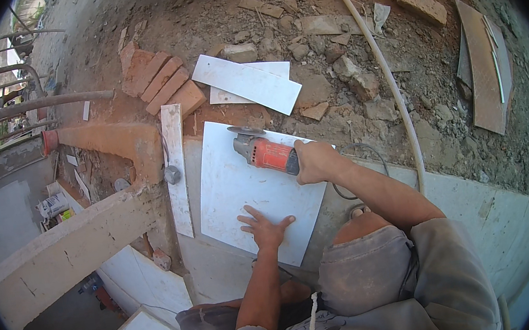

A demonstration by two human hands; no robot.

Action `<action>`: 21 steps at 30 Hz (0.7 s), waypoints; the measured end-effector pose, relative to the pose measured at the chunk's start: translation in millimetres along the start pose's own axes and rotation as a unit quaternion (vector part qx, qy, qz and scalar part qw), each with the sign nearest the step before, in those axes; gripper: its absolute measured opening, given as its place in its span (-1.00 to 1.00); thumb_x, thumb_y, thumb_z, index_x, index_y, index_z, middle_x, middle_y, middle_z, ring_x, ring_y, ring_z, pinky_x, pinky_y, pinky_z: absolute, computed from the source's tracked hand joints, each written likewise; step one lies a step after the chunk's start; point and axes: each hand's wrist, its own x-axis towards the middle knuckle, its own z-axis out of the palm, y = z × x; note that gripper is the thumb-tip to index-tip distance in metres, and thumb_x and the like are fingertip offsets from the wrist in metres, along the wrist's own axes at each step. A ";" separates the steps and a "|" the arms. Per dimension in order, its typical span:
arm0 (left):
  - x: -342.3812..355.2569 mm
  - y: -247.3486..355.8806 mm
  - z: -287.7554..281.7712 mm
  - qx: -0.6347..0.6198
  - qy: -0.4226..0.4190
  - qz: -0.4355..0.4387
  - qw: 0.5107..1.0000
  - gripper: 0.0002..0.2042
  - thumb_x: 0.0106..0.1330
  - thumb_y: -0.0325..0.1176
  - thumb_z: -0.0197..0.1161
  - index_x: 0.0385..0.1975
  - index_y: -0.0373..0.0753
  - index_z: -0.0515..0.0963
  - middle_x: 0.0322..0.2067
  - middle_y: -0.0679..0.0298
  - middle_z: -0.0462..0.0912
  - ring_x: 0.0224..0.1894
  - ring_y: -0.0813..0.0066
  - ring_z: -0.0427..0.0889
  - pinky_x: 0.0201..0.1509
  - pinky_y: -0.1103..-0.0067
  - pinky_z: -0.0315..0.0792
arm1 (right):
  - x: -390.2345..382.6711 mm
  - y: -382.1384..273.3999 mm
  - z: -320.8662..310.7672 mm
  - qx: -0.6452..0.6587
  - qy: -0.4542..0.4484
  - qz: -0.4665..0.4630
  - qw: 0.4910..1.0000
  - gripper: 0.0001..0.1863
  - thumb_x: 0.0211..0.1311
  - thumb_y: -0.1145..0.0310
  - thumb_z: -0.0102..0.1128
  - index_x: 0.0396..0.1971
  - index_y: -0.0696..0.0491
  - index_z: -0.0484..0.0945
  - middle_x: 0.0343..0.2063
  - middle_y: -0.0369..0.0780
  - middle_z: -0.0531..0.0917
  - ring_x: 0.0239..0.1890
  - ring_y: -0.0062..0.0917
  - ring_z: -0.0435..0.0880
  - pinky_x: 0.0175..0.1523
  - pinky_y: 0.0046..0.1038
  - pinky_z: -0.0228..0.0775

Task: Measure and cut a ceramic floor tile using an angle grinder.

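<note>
A large white tile (pixel 227 182) lies flat in front of me. Spread fingers of my left hand (pixel 266 227) press on its lower part, with nothing held. My right hand (pixel 317 161) is wrapped round the rear body of a red and grey angle grinder (pixel 270 154). The grinder's disc (pixel 246 130) is at the tile's far edge; whether it touches the tile I cannot tell. A dark power cord (pixel 366 148) loops from behind the right hand.
Left of the tile lies a long narrow white strip (pixel 177 174). Beyond it are cut white tile pieces (pixel 249 83) and a row of red bricks (pixel 162 79). A pale hose (pixel 391 77) crosses the rubble at right. Brown boards (pixel 481 71) lie farther right. A drop opens at lower left past a concrete beam (pixel 69 240).
</note>
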 end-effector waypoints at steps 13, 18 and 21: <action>-0.8 1.8 -0.3 -0.007 -0.002 -0.004 1.000 0.44 -0.25 0.21 0.57 0.41 -0.33 -0.46 0.35 -0.45 -0.47 0.37 -0.60 -0.32 0.43 0.06 -0.01 | -3.1 1.4 -1.7 0.006 -0.005 0.011 1.000 -0.39 -0.31 0.27 0.39 -0.20 0.31 0.44 -0.37 0.08 0.66 -0.26 -0.08 0.69 -0.15 -0.22 0.54; -0.6 -0.8 0.4 -0.010 0.003 0.002 1.000 0.45 -0.25 0.21 0.57 0.40 -0.32 -0.47 0.34 -0.47 -0.48 0.36 -0.62 -0.33 0.43 0.06 0.00 | -0.9 3.9 3.0 -0.006 -0.003 0.012 1.000 -0.40 -0.31 0.27 0.37 -0.21 0.31 0.44 -0.38 0.09 0.66 -0.27 -0.08 0.69 -0.15 -0.22 0.55; 0.3 -1.3 1.8 -0.008 0.003 0.005 1.000 0.45 -0.25 0.21 0.57 0.40 -0.31 -0.49 0.33 -0.50 -0.50 0.35 -0.64 -0.34 0.42 0.06 0.02 | -1.9 5.4 4.3 0.003 0.004 0.005 1.000 -0.36 -0.32 0.25 0.36 -0.19 0.35 0.43 -0.44 0.10 0.65 -0.31 -0.02 0.67 -0.16 -0.18 0.54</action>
